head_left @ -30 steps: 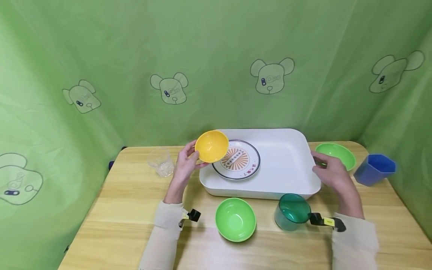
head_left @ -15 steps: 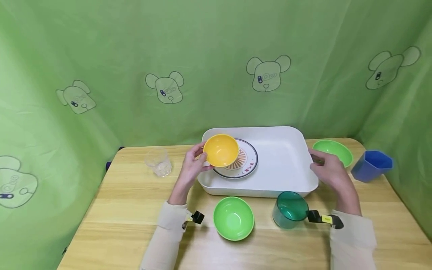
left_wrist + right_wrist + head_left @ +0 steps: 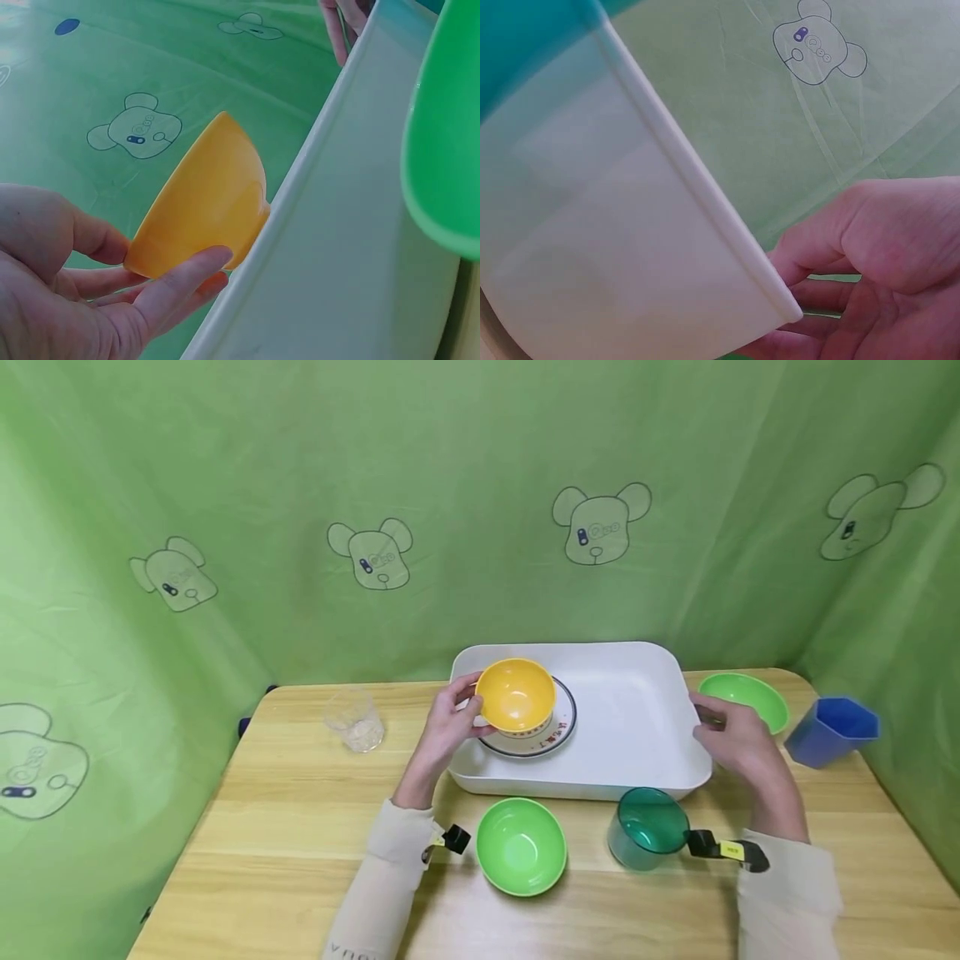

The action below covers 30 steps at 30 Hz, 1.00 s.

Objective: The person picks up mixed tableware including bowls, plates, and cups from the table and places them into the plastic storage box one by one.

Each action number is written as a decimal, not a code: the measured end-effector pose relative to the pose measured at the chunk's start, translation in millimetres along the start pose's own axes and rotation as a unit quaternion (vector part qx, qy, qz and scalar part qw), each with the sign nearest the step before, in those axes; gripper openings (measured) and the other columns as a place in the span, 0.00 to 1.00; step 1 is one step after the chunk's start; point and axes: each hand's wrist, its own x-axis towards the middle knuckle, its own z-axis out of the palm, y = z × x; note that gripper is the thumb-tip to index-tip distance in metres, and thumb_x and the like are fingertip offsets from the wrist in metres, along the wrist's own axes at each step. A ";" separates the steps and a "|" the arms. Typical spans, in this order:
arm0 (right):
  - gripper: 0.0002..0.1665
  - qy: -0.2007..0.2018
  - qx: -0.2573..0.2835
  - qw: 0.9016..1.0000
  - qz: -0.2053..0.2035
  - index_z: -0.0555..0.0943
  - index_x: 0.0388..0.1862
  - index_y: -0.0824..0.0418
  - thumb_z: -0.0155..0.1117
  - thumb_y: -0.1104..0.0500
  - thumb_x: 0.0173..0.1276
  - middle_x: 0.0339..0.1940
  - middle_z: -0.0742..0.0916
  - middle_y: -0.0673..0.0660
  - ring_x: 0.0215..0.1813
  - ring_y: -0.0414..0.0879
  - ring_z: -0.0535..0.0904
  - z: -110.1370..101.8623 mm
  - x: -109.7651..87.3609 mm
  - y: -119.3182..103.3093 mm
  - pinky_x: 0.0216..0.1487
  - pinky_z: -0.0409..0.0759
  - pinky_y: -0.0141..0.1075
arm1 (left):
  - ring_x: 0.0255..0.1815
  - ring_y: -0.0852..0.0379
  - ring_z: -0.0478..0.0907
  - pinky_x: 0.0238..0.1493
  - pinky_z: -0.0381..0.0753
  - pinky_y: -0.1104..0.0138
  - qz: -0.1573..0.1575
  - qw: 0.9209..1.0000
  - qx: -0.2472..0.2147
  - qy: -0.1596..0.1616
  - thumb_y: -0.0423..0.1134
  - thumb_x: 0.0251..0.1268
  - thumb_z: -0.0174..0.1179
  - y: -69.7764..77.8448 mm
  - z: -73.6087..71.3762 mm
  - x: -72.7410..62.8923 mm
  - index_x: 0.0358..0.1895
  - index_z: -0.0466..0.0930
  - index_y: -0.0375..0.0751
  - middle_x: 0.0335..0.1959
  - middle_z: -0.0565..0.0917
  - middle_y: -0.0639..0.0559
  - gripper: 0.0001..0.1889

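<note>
My left hand (image 3: 467,717) grips a yellow bowl (image 3: 516,693) by its near rim, thumb inside and fingers under it. The bowl is upright over a patterned plate (image 3: 561,727) that lies in the left half of a white tray (image 3: 637,653); whether it touches the plate I cannot tell. In the left wrist view the yellow bowl (image 3: 202,201) shows beyond the tray wall (image 3: 337,247), with my fingers (image 3: 184,285) below it. My right hand (image 3: 711,728) holds the tray's right rim. In the right wrist view its fingers (image 3: 817,259) curl behind the tray's edge (image 3: 705,195).
A green bowl (image 3: 521,845) and a teal cup (image 3: 648,828) stand in front of the tray. Another green bowl (image 3: 746,697) and a blue cup (image 3: 832,731) sit at the right. A clear glass (image 3: 352,720) is at the left. Green cloth walls surround the wooden table (image 3: 285,827).
My left hand has carried the yellow bowl rightwards, from the tray's left edge to over the plate. My right hand has stayed on the tray's rim.
</note>
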 end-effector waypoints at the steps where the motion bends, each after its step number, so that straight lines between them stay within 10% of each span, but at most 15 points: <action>1: 0.36 0.002 -0.005 1.000 -0.003 0.58 0.79 0.74 0.51 0.65 0.74 0.70 0.71 0.81 0.64 0.74 0.73 -0.6 -0.2 0.4 0.57 0.83 0.52 | 0.50 0.46 0.81 0.45 0.90 0.53 0.001 1.000 0.000 -0.002 0.25 0.77 0.46 0.2 0.8 1.0 0.73 0.68 0.31 0.62 0.75 0.32 0.23; 10: 0.36 0.003 -0.003 1.000 -0.001 0.57 0.79 0.73 0.51 0.66 0.74 0.70 0.71 0.81 0.64 0.74 0.72 -2.5 -2.6 2.5 0.56 0.82 0.50 | 0.55 0.41 0.80 0.45 0.90 0.52 -0.001 1.000 0.001 -0.020 0.25 0.77 0.46 1.4 10.8 7.1 0.73 0.67 0.32 0.65 0.74 0.33 0.24; 20: 0.37 0.006 -0.002 1.000 -0.006 0.58 0.78 0.75 0.52 0.65 0.74 0.68 0.72 0.81 0.63 0.73 0.74 -2.6 -4.3 3.6 0.40 0.75 0.21 | 0.50 0.44 0.83 0.43 0.91 0.55 -0.003 0.999 0.009 -0.043 0.26 0.78 0.46 3.8 22.5 10.8 0.73 0.68 0.32 0.63 0.76 0.33 0.23; 25: 0.39 -0.004 0.008 1.000 -0.011 0.53 0.80 0.73 0.53 0.60 0.79 0.69 0.70 0.83 0.66 0.76 0.71 -2.1 -2.7 1.2 0.55 0.86 0.45 | 0.50 0.44 0.83 0.41 0.91 0.58 -0.003 0.999 0.008 -0.046 0.26 0.77 0.47 6.5 24.9 10.3 0.72 0.69 0.32 0.63 0.76 0.33 0.23; 30: 0.41 -0.010 0.026 0.999 -0.017 0.47 0.82 0.71 0.51 0.55 0.82 0.71 0.66 0.84 0.69 0.81 0.64 -4.6 -4.0 -5.9 0.64 0.73 0.69 | 0.49 0.43 0.83 0.40 0.91 0.57 0.002 0.998 0.014 -0.054 0.25 0.77 0.47 12.0 27.1 9.0 0.72 0.69 0.31 0.63 0.76 0.32 0.23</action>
